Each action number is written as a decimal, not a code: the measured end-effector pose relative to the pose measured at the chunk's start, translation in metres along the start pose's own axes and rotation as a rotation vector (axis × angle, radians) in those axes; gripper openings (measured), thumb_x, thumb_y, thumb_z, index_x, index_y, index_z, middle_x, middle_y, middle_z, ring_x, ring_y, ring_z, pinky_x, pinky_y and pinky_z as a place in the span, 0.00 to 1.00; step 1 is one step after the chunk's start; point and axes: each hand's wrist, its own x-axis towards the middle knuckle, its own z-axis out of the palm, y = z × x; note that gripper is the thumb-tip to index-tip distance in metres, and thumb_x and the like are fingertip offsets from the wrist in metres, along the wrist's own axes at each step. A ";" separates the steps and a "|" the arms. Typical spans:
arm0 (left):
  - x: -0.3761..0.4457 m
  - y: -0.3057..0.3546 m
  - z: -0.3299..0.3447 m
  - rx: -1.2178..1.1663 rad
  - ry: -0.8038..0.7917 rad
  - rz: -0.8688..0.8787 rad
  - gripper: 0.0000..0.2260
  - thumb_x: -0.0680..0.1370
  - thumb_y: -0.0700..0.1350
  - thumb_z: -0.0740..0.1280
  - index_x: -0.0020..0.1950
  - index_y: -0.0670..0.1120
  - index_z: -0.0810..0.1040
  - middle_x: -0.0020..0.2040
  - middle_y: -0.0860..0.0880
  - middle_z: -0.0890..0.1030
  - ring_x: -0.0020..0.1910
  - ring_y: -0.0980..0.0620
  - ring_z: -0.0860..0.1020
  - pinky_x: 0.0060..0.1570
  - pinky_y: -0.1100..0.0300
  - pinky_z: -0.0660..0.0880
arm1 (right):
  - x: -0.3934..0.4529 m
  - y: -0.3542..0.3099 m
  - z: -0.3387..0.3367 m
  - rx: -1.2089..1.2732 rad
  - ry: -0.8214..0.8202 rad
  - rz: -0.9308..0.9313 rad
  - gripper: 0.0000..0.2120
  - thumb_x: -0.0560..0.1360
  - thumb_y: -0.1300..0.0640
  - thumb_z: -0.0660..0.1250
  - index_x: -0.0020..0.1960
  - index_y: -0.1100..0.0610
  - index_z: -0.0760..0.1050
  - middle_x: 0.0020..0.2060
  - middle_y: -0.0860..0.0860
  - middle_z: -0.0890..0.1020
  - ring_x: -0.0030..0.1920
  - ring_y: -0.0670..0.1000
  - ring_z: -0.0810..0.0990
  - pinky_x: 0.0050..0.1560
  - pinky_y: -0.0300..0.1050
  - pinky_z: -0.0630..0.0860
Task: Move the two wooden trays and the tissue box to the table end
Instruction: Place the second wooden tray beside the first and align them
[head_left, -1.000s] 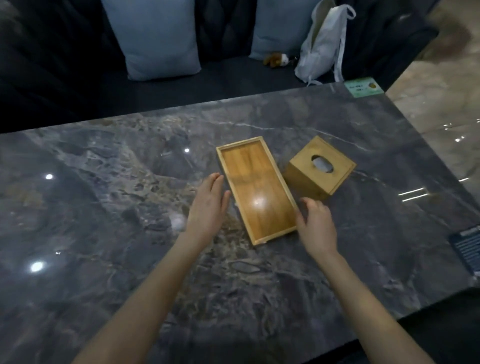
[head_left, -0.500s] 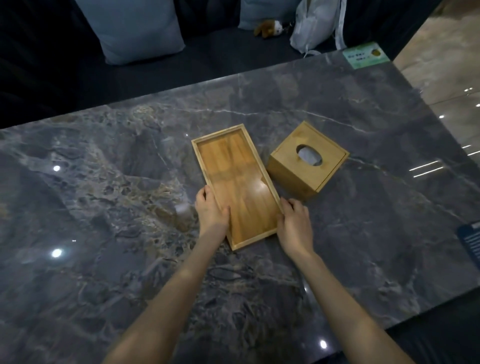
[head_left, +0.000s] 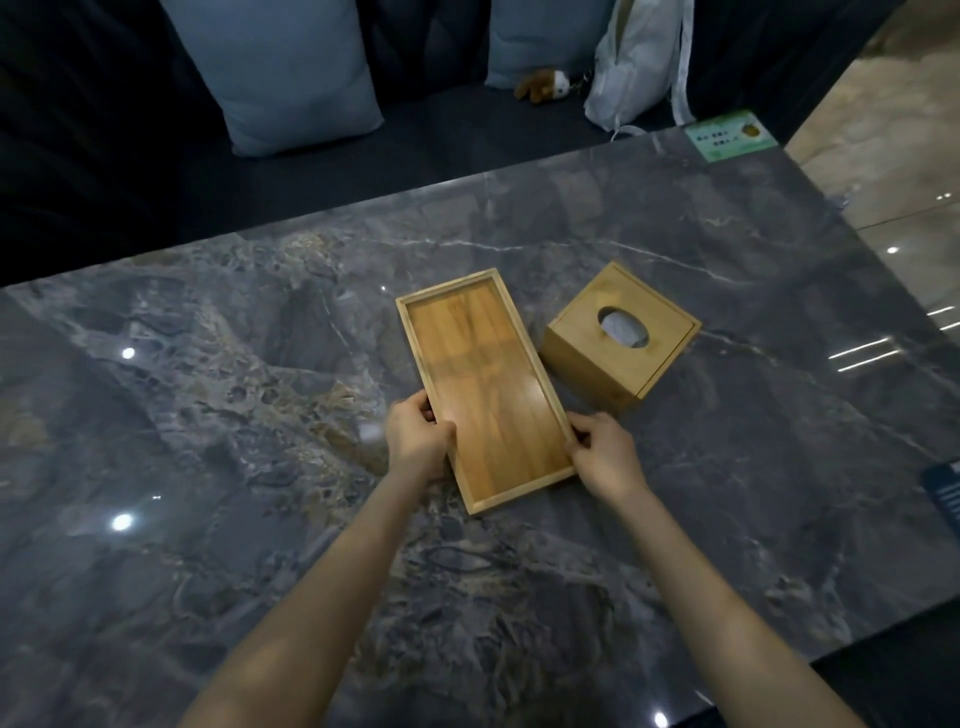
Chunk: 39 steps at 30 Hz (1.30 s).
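- We have the shallow rectangular wooden tray flat on the dark grey marbled worktop, and we take it as our landmark for everything else.
- Our left hand grips the tray's left long rim near its near end, thumb over the rim onto the inner floor, the fingers below hidden from us.
- Our right hand pinches the opposite long rim at about the same height, fingers curled against the outer wall.
- So both grips close on the near third of the tray; neither is spread open.
- The relation that matters: the tray's long axis runs away from us and leans a little to the left, so nearly all of its length lies beyond our grips.
- We judge that a lift from here would let the far end droop, so a slide or a level lift suits better.
- Only one tray shows clearly; whether a second sits nested beneath it we cannot tell.
- The square wooden tissue box with the oval slot stands just beside the tray's right rim, apart from it, and nearer our right hand.
- We judge the task barely begun: both things sit mid-worktop.
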 end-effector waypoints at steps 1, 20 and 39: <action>-0.001 0.000 -0.003 -0.006 -0.009 0.003 0.16 0.68 0.31 0.67 0.53 0.42 0.80 0.39 0.50 0.80 0.36 0.53 0.78 0.36 0.62 0.76 | -0.001 -0.001 -0.003 0.014 -0.026 0.009 0.16 0.74 0.64 0.61 0.61 0.55 0.75 0.57 0.57 0.77 0.58 0.57 0.75 0.56 0.44 0.70; -0.024 -0.018 -0.139 -0.191 -0.032 -0.039 0.15 0.68 0.31 0.70 0.55 0.38 0.78 0.46 0.43 0.81 0.40 0.48 0.80 0.37 0.60 0.79 | -0.054 -0.099 0.006 0.185 -0.196 -0.172 0.17 0.69 0.68 0.69 0.57 0.60 0.78 0.46 0.53 0.82 0.48 0.52 0.80 0.58 0.54 0.77; -0.062 -0.171 -0.339 -0.169 0.174 0.054 0.18 0.69 0.37 0.70 0.58 0.46 0.77 0.41 0.54 0.80 0.39 0.59 0.78 0.34 0.67 0.75 | -0.153 -0.210 0.205 0.274 -0.206 -0.405 0.20 0.68 0.74 0.67 0.60 0.67 0.73 0.54 0.52 0.76 0.39 0.27 0.75 0.41 0.18 0.68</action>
